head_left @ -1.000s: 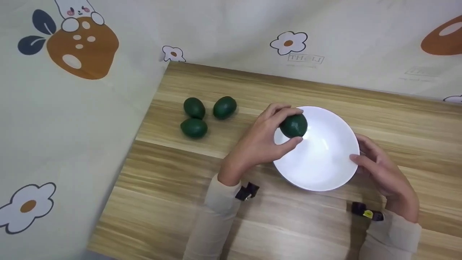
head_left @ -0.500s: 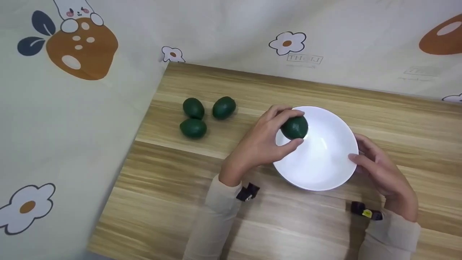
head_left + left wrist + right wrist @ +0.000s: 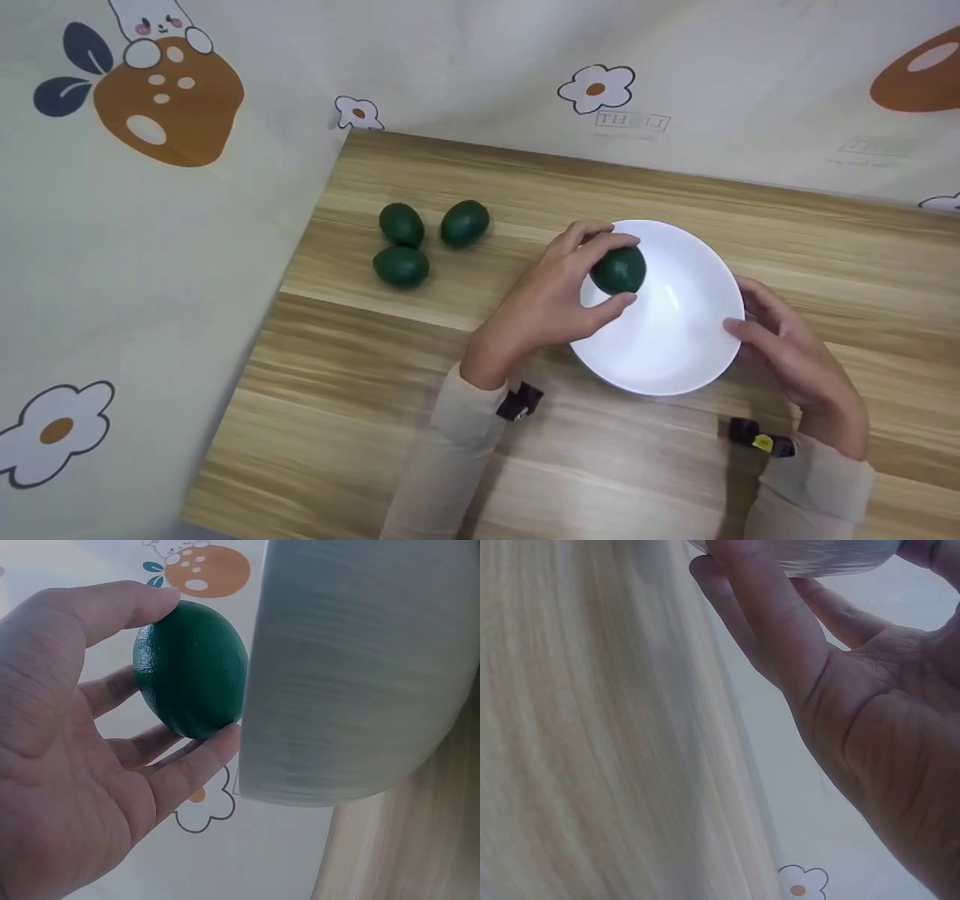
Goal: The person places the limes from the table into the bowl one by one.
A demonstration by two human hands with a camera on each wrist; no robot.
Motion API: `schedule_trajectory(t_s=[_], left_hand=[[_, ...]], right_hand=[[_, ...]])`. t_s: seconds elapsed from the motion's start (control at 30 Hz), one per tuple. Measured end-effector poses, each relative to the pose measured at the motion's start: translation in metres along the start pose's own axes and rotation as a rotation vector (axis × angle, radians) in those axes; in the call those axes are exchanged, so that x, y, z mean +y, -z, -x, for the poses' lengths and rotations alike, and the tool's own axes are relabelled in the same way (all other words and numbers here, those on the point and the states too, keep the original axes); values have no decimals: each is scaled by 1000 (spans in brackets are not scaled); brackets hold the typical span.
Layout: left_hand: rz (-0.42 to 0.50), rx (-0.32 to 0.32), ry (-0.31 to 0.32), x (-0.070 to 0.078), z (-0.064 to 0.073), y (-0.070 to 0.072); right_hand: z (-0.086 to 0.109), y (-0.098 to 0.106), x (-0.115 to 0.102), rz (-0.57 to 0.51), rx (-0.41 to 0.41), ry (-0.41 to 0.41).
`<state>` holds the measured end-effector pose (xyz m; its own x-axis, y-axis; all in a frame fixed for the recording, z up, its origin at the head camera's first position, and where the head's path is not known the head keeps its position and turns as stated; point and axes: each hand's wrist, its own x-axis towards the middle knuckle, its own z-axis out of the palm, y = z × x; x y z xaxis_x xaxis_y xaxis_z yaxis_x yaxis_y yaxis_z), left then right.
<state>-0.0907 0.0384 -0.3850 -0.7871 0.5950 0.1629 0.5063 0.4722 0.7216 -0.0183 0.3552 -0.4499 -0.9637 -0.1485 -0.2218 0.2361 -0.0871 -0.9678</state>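
Note:
A smooth, dark green, egg-shaped fruit [image 3: 619,270], avocado-like, is held between the thumb and fingertips of my left hand [image 3: 551,296], over the left inner side of a white bowl [image 3: 664,345]. From the left wrist, the fruit [image 3: 191,671] shows close beside the bowl's rim, and the bowl's ribbed outer wall [image 3: 360,675] fills the right. My right hand [image 3: 795,345] grips the bowl's right side, thumb on the rim and fingers around the outside. Only the bowl's lower edge [image 3: 840,559] shows in the right wrist view. Whether the bowl touches the table is unclear.
Three more dark green fruits lie on the wooden table [image 3: 337,360] left of the bowl: an upper left fruit [image 3: 401,225], a lower fruit [image 3: 401,267] and a right fruit [image 3: 465,223]. A printed wall covering [image 3: 465,67] borders the table's back and left edges.
My left hand has moved slightly to the right and down with the green fruit, farther over the bowl. The right hand and the bowl have stayed nearly still.

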Motion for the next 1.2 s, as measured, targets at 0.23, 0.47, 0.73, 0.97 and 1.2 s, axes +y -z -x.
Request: schedule_trajectory(t_s=[0.23, 0.47, 0.73, 0.97, 1.2], left_hand=[[-26, 4, -15, 1, 0, -1], [-55, -5, -13, 2, -1, -3], [-74, -14, -22, 2, -2, -7], [-101, -21, -28, 4, -4, -8], [-103, -35, -8, 4, -3, -9]], right_hand=[[-1, 0, -1, 6, -18, 24], [-2, 0, -2, 16, -19, 26], [-4, 0, -2, 23, -11, 33], [-3, 1, -4, 30, -20, 36], [1, 0, -2, 44, -35, 37]])
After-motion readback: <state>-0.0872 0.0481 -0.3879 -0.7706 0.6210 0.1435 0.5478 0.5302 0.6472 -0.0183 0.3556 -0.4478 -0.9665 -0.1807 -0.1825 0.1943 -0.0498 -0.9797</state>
